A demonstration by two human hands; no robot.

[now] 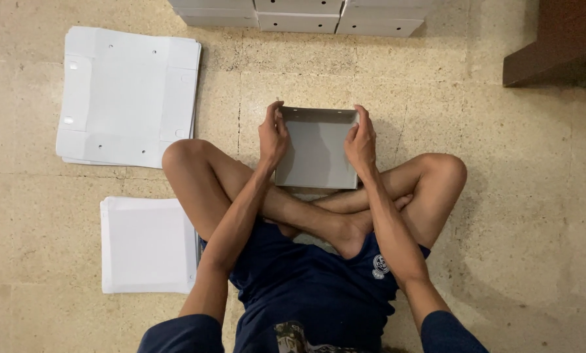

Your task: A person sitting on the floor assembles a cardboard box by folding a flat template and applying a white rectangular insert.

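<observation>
Both hands clamp one grey cardboard box [316, 147] on the floor just past the crossed legs: left hand [273, 134] and right hand [361, 140] curl their fingers over opposite side walls, probably keeping those flaps upright. Flat white blanks [126, 95] are stacked within reach.

You wear dark navy shorts [312, 287] with a small round white emblem [380, 265] on the hem of your right leg. Your top has short navy sleeves [450, 330] and a printed graphic [292, 336] at the front. Forearms, hands, legs and feet are bare.
</observation>
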